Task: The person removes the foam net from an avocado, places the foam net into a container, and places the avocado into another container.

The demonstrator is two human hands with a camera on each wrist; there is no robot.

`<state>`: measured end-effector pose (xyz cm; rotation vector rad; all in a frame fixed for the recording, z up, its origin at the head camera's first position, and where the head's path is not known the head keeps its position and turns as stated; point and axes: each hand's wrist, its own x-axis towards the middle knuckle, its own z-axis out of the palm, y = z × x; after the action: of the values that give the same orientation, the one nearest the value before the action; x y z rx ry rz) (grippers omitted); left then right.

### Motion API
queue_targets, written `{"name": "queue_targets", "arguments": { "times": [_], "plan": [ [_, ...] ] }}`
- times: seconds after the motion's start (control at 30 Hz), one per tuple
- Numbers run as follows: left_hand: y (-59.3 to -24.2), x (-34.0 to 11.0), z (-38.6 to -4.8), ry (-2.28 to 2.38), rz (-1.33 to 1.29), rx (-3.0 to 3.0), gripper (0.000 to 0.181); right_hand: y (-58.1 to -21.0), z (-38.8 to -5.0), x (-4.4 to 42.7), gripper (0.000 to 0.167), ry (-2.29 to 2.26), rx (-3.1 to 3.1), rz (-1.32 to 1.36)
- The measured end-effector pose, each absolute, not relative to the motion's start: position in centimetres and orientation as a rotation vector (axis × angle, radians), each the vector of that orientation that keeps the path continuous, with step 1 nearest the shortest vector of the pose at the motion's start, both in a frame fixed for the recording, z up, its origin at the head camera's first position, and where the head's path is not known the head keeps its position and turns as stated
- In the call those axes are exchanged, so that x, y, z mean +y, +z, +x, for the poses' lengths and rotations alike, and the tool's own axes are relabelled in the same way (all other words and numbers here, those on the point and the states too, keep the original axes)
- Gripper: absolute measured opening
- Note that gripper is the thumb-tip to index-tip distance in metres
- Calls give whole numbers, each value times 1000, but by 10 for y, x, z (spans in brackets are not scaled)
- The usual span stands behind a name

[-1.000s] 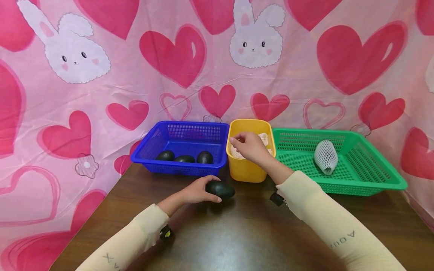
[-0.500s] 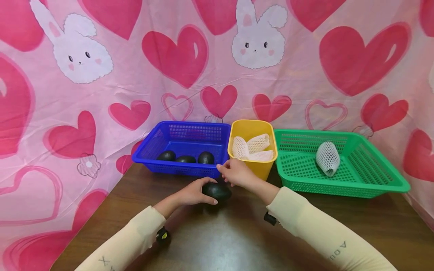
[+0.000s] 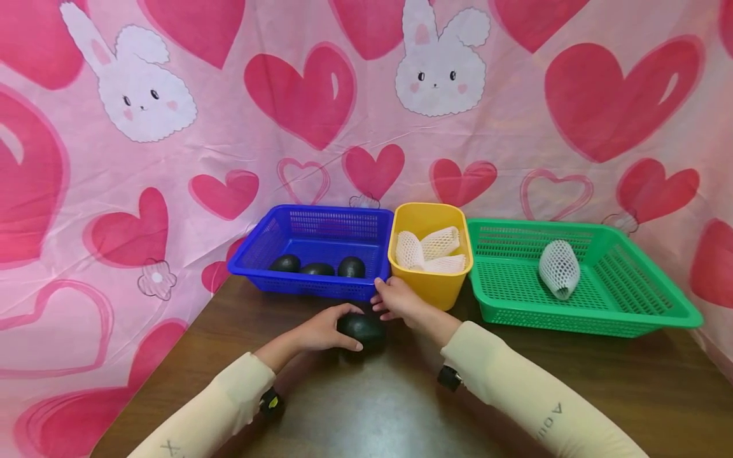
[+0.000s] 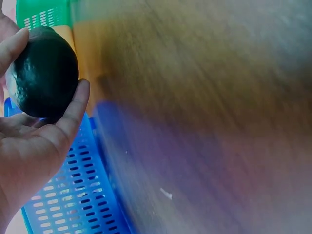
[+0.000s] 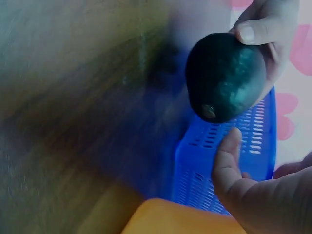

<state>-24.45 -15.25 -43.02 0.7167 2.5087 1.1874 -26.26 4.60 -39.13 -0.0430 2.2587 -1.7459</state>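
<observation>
My left hand (image 3: pixel 322 329) grips a dark green avocado (image 3: pixel 362 327) from its left side, above the table. The left wrist view shows thumb and fingers curled round the avocado (image 4: pixel 46 73). Just right of the avocado is my right hand (image 3: pixel 399 301), its fingers loosely bent with nothing in them. In the right wrist view a gap separates the right thumb (image 5: pixel 228 161) from the avocado (image 5: pixel 224 80). Behind the hands, several white foam net sleeves (image 3: pixel 438 245) lie in the yellow bin (image 3: pixel 435 289). Several more avocados (image 3: pixel 351 267) rest in the blue basket (image 3: pixel 309 286).
At the right, a green basket (image 3: pixel 572 324) contains one item in a white foam net (image 3: pixel 559 270). The three containers stand in a row at the back of the brown table (image 3: pixel 366 407). A pink heart-patterned cloth (image 3: pixel 321 95) hangs behind them.
My right hand has come down from over the yellow bin to beside the avocado, uncovering the sleeves. My left hand, still holding the avocado, has shifted slightly left.
</observation>
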Motion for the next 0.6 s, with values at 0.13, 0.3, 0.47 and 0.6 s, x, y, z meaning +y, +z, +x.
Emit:
{"name": "queue_targets", "arguments": {
  "times": [0.13, 0.3, 0.47, 0.6],
  "plan": [
    [-428, -156, -244, 1182, 729, 2514, 61, -397, -266, 41, 31, -1909, 2147, 2],
    [-425, -159, -244, 1192, 738, 2508, 62, -399, -267, 38, 29, -1981, 2097, 21],
    [-419, -165, -244, 1161, 763, 2518, 61, -397, -268, 39, 31, -1961, 2087, 25],
    [-412, -172, -245, 1140, 792, 2524, 60, -397, -268, 39, 30, -1973, 2054, 12]
  ]
}}
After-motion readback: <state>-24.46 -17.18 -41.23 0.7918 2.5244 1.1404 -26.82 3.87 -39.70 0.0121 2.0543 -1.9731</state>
